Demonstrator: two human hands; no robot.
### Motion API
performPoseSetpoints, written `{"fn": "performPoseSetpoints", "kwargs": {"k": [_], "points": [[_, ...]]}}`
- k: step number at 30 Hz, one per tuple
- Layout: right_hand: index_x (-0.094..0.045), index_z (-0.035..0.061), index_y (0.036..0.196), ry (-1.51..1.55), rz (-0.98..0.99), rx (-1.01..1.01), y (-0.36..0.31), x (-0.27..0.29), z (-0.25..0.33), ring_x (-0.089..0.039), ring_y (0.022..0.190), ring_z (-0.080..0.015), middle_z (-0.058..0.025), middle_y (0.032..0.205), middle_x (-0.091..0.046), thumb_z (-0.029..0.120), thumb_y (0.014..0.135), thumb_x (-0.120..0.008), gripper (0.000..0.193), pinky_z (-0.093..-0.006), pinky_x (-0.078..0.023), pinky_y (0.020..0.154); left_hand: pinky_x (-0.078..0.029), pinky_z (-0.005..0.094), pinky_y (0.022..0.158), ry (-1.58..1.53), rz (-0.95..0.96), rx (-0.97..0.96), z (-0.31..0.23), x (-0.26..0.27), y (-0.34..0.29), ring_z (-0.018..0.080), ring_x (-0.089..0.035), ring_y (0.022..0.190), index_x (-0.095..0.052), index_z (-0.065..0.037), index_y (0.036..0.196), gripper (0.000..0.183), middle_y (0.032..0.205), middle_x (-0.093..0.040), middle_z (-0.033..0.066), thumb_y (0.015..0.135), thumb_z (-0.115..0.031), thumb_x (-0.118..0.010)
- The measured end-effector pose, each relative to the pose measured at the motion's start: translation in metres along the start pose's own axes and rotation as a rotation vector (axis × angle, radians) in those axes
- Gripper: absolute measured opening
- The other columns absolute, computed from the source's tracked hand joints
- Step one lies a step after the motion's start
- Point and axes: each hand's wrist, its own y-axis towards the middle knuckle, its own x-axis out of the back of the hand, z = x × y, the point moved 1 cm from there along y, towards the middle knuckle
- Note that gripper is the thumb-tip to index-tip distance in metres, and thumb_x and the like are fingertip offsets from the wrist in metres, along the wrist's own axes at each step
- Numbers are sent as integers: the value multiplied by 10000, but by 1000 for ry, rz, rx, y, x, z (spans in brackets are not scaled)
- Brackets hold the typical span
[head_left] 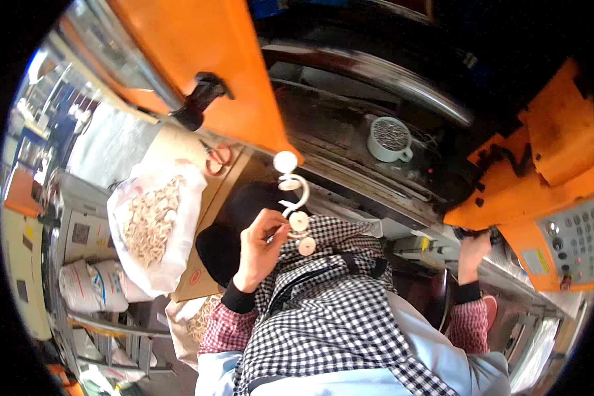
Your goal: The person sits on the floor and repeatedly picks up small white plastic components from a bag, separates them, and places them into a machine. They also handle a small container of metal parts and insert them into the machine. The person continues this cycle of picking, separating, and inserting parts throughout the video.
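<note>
My left hand [260, 247] is raised in front of my checked apron, thumb and fingers pinched on a cream plastic moulded piece [299, 221]. Several round discs and curved strips make up this piece, which stretches above and below my fingertips. Out to the right, my right hand [474, 254] is closed around a black handle [467, 233] at the lower edge of an orange machine door [485, 214]; its fingertips are partly hidden. Left of my left hand stands a white plastic bag [190, 228] filled with beige plastic pieces [150, 224].
A white mug [383, 152] full of small metal parts sits on the machine's dark ledge. Red-handled scissors [221, 156] lie by the cardboard [201, 261]. Another orange panel [204, 39] with a black handle rises at upper left. At right is a control panel [571, 234] with buttons.
</note>
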Motion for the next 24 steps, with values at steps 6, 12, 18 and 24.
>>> {"fn": "performPoseSetpoints", "kwargs": {"k": [6, 12, 18, 24], "points": [[-467, -57, 957, 22, 5, 48, -29, 29, 44, -503, 750, -436, -248, 853, -525, 56, 814, -529, 192, -475, -399, 634, -471, 235, 610, 151, -42, -80, -2, 0, -2, 151, -649, 689, -495, 2, 932, 135, 734, -611, 98, 834, 37, -582], [-502, -1, 948, 335, 273, 640, -46, 53, 98, -516, 794, -349, -173, 891, -512, 96, 756, -621, 245, -443, -407, 725, -483, 259, 628, 283, -25, -121, -14, 12, -1, 213, -659, 728, -492, 9, 947, 151, 775, -612, 128, 829, 48, -578], [-526, -18, 913, 916, 327, 401, 25, 16, 270, -543, 899, -313, -187, 999, -548, 98, 806, -600, 174, -356, -433, 797, -472, 298, 589, 421, 48, -232, -22, 29, -9, 245, -615, 667, -509, 12, 910, 103, 804, -587, 136, 827, 45, -561], [-525, 19, 968, 991, 833, 886, 32, -21, 346, -557, 995, -332, -139, 1117, -567, 53, 796, -616, 197, -392, -454, 824, -440, 349, 666, 609, 69, -207, -40, 46, -21, 293, -566, 736, -522, -2, 899, 101, 805, -577, 131, 805, 28, -542]]}}
